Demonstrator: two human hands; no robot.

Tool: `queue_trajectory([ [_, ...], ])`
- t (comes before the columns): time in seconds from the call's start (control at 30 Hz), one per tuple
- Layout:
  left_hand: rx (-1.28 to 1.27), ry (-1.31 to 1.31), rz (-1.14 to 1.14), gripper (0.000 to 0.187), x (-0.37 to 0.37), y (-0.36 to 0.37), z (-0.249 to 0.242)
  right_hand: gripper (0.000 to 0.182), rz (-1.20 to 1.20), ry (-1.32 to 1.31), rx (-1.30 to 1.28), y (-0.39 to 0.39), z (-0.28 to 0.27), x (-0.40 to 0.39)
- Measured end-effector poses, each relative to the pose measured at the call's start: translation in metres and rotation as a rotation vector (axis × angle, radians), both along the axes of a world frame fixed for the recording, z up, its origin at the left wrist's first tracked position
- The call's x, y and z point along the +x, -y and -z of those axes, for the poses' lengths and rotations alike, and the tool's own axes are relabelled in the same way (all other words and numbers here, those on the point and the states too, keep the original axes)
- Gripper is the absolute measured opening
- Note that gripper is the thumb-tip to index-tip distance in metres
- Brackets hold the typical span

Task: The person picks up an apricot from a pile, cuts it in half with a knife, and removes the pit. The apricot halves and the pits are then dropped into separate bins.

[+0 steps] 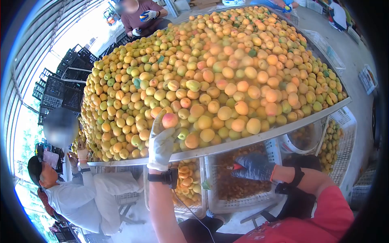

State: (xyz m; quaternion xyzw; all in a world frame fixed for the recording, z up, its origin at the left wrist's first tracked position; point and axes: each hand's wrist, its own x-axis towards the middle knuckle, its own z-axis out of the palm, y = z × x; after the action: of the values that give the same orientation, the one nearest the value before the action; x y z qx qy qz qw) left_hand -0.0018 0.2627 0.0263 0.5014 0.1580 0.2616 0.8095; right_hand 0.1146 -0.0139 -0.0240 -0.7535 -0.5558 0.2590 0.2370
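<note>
My left hand [161, 143], in a white glove, reaches over the near edge of a big heap of apricots [194, 85] and has a red-blushed apricot [169, 120] between its fingers. A dark grey glove covers my right hand [256, 166], which is closed round a small tool [237, 166] with a red part; its blade is hard to make out. Below that hand stands a white crate [214, 204] with brown pieces in it, perhaps pits. Left of it, another crate [205, 186] holds opened orange apricot halves [186, 178].
A metal rim [227, 146] borders the heap. A white bucket [302, 141] and a crate of greenish fruit [344, 150] stand at the right. One person [77, 198] sits at the left, another [142, 16] works behind the heap. Black crates [60, 89] are stacked at the left.
</note>
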Motion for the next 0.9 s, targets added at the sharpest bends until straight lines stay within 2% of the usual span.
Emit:
queue_trajectory([
  [0.03, 0.0, 0.001, -0.012, 0.051, -0.003, -0.002, 0.0, 0.033, -0.012, 0.001, 0.0, -0.005, 0.006, 0.0],
  [0.1, -0.18, 0.076, -0.06, 0.052, -0.007, -0.006, 0.002, 0.034, -0.026, -0.077, 0.097, -0.008, 0.026, -0.002],
  [0.2, -0.106, 0.117, -0.053, 0.049, -0.019, -0.018, 0.012, 0.034, -0.065, -0.11, 0.058, -0.016, 0.033, -0.003],
  [0.3, -0.041, 0.133, -0.149, 0.042, -0.041, -0.045, 0.016, 0.034, -0.091, -0.053, 0.116, -0.023, 0.044, -0.007],
  [0.37, -0.114, 0.178, -0.281, 0.04, -0.068, -0.067, 0.012, 0.033, -0.144, -0.045, 0.176, -0.031, 0.044, -0.012],
  [0.4, -0.164, 0.246, -0.363, 0.037, -0.086, -0.09, 0.027, 0.033, -0.138, -0.048, 0.13, -0.033, 0.043, -0.014],
  [0.43, -0.202, 0.179, -0.463, 0.029, -0.104, -0.105, 0.022, 0.034, -0.125, -0.045, 0.082, -0.036, 0.044, -0.014],
  [0.5, -0.24, 0.286, -0.546, 0.023, -0.132, -0.123, 0.015, 0.034, -0.153, -0.041, 0.036, -0.039, 0.05, -0.015],
  [0.57, -0.26, 0.283, -0.699, 0.02, -0.184, -0.179, 0.043, 0.035, -0.198, -0.024, 0.031, -0.044, 0.047, -0.016],
  [0.63, -0.281, 0.333, -0.792, 0.022, -0.214, -0.212, 0.037, 0.035, -0.215, 0.025, 0.058, -0.052, 0.045, -0.02],
  [0.7, -0.229, 0.316, -0.935, 0.024, -0.231, -0.237, 0.02, 0.034, -0.197, -0.07, 0.018, -0.05, 0.056, -0.022],
  [0.77, -0.144, 0.239, -0.973, 0.032, -0.244, -0.254, 0.01, 0.034, -0.182, -0.081, 0.014, -0.053, 0.062, -0.023],
  [0.83, -0.129, 0.186, -0.738, 0.04, -0.255, -0.269, 0.015, 0.034, -0.174, -0.088, -0.051, -0.052, 0.061, -0.022],
  [0.9, -0.031, 0.137, -0.759, 0.046, -0.246, -0.281, 0.03, 0.037, -0.131, -0.168, -0.183, -0.05, 0.061, -0.021],
])
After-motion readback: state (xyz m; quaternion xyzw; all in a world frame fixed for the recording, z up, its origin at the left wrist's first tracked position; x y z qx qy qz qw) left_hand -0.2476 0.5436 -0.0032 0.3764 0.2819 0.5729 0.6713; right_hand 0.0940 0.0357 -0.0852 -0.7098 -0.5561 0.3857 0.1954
